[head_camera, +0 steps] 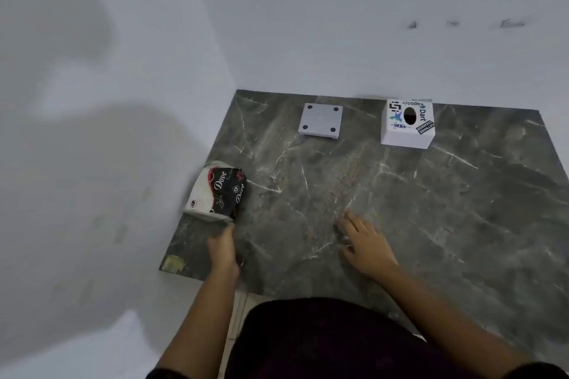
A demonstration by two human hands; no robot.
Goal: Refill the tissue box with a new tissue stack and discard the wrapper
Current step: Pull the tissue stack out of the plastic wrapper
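- Left hand (222, 248) has its fingers pinched on the crinkly black-and-white Dove tissue pack (217, 192), at the left edge of the dark veined marble slab (431, 209).
- Right hand (365, 243) lies flat mid-slab, fingers spread apart.
- White stickered tissue box (407, 124) with an oval hole sits by the far edge, its square base plate (320, 119) beside it.

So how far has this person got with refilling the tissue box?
Barely started. Done: the white tissue box sits apart from its grey base plate, so it looks already opened. In hand: the left hand grips the still-wrapped Dove tissue pack at the table's left edge; the right hand rests open on the marble table. Left: unwrapping, loading, closing, binning the wrapper.
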